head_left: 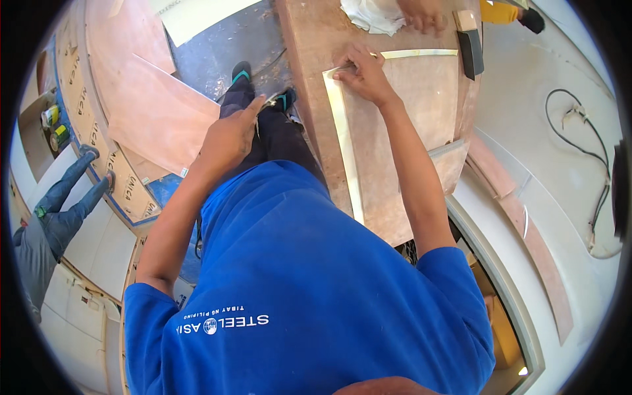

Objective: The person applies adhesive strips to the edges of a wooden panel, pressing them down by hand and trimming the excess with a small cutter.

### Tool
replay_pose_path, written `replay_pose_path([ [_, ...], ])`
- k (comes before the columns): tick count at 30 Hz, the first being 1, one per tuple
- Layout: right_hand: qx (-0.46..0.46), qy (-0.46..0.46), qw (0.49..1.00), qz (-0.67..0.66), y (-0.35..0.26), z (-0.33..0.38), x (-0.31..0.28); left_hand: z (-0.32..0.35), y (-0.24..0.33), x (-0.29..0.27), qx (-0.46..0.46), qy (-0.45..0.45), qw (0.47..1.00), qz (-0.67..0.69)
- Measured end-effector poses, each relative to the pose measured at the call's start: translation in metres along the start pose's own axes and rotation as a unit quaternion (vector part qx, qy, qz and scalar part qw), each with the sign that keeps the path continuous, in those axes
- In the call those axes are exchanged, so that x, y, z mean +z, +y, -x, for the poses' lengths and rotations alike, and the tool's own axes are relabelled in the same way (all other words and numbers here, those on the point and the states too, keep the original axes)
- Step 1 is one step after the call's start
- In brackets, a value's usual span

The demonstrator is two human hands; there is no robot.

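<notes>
My right hand (365,74) is over a wooden board (408,125), thumb and fingers pinched together at the corner of a pale yellow strip (345,141). What lies between the fingertips is too small to make out. The strip runs along the board's left and far sides. My left hand (227,141) hangs to the left of the board, in front of my legs. Its fingers are closed around a thin, shiny tool (268,101), mostly hidden by the hand, with the index finger stretched along it.
Another person's hand (421,14) is beside a white crumpled cloth (374,14) at the board's far side. A black block (471,54) lies at the far right edge. Plywood sheets (158,112) lean at left, near a person in grey (49,230). A black cable (592,155) lies right.
</notes>
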State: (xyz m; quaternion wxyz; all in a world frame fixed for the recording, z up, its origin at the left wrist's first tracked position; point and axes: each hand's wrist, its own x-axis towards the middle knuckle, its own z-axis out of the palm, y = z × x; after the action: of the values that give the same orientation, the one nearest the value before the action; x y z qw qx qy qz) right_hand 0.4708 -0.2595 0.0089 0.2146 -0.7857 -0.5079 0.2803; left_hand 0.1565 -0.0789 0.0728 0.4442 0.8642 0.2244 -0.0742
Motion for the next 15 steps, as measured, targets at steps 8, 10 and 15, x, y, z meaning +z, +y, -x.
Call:
replay_pose_path([
  [8,0.016,0.035,0.999,0.028,-0.002,-0.009,0.013,-0.011,-0.012,0.034,0.060,0.042,0.996,0.052],
  [10,0.025,0.026,0.999,0.005,0.003,-0.012,0.013,-0.020,-0.008,0.040,0.067,0.039,0.996,0.039],
  [15,0.042,0.050,0.998,-0.015,-0.015,-0.016,0.011,-0.033,0.000,0.048,0.068,0.052,0.996,0.013],
])
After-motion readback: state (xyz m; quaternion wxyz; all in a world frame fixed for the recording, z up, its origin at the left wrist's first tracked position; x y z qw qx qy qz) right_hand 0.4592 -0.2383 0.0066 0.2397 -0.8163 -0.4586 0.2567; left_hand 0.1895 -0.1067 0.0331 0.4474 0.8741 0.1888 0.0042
